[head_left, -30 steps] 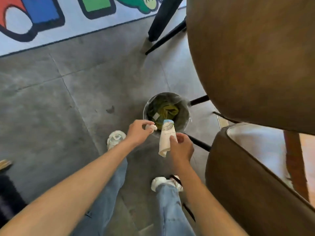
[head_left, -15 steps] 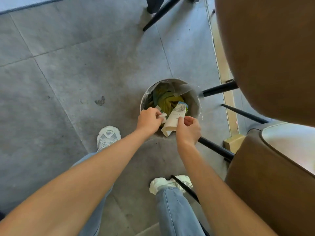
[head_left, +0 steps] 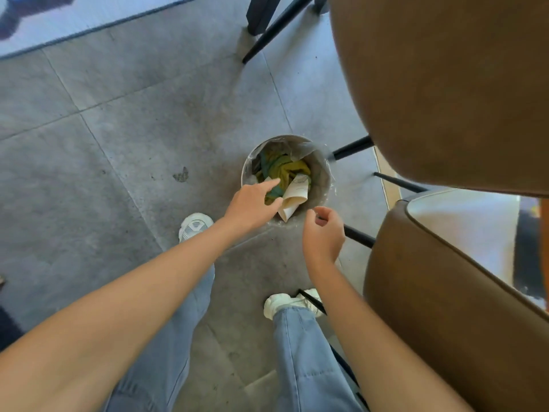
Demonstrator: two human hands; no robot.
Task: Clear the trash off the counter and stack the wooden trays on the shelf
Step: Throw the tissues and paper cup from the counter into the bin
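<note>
I stand over the small round bin (head_left: pixel 322 176) on the grey tiled floor, which sits at about twelve o'clock from my feet, tucked beside the black legs of the brown chair (head_left: pixel 445 84) at two o'clock. My left hand (head_left: pixel 252 205) reaches over the bin's near rim at its eight o'clock side, fingers stretched out flat and loose, gripping nothing. My right hand (head_left: pixel 322 233) hangs just outside the rim at six o'clock, fingers curled in a relaxed half-open curl, and it has hold of nothing either. The crushed paper cup (head_left: pixel 294 196) lies inside the bin, slanted against the near wall, its mouth end close to my left fingertips, resting on a heap of green and yellow wrappers (head_left: pixel 282 171).

I judge the drop is made, so doing this step well means making sure the cup settles below the rim and does not tip out over the plastic liner (head_left: pixel 309 150). A light push with my left fingers would seat it. The counter and the wooden trays are out of view, so I judge that stacking part is yet to come.
</note>
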